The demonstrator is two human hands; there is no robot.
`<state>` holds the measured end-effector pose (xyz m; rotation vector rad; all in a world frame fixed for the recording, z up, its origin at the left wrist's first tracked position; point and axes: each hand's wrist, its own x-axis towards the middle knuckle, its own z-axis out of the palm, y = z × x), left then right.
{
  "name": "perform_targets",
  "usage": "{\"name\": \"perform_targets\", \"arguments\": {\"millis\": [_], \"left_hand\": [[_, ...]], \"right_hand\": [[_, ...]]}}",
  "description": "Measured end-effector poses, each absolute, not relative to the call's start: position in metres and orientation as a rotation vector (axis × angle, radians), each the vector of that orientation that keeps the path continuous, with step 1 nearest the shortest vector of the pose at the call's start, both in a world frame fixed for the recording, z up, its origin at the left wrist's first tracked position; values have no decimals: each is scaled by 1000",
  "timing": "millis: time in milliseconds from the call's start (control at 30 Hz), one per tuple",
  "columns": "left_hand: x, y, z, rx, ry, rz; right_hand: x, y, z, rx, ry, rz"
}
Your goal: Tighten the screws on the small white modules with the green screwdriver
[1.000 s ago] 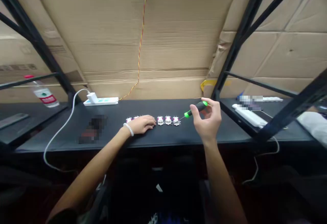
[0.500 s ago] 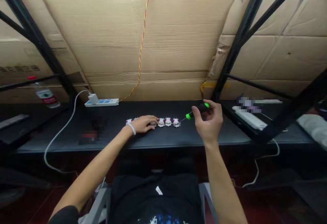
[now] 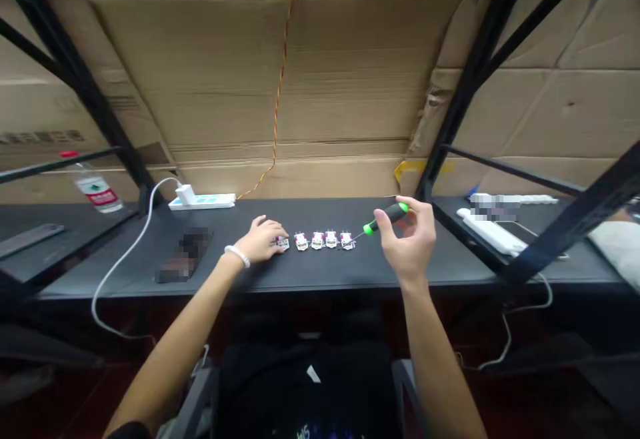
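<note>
Right grip [image 3: 410,239] clamped on green-and-black precision screwdriver [image 3: 389,217], shaft slanting down, tip just beside rightmost module [image 3: 347,241] in row of white-and-magenta modules [image 3: 317,241] on black bench [image 3: 320,273]. Left grip [image 3: 260,241] open, fingers spread, near leftmost module [image 3: 283,243]. We cannot tell if tip touches.

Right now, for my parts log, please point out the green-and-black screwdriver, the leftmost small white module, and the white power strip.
Green-and-black screwdriver [image 3: 390,214]: head view, on the handle.
Leftmost small white module [image 3: 283,243]: head view, on its top face.
White power strip [image 3: 213,201]: head view, on its top surface.
</note>
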<state>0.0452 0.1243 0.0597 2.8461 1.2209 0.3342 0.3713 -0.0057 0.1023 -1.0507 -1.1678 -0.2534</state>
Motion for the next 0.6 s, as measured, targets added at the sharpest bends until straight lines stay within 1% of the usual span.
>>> {"name": "perform_targets", "arguments": {"millis": [167, 333, 433, 600], "left_hand": [[45, 94, 56, 2852, 1119, 377], [57, 55, 53, 2765, 955, 390], [72, 42, 49, 2711, 835, 471], [94, 48, 41, 2648, 685, 603]], "right_hand": [[366, -5, 99, -996, -1204, -188], [352, -4, 85, -744, -1420, 160], [343, -3, 77, -720, -1473, 309], [339, 0, 72, -812, -1473, 257]]}}
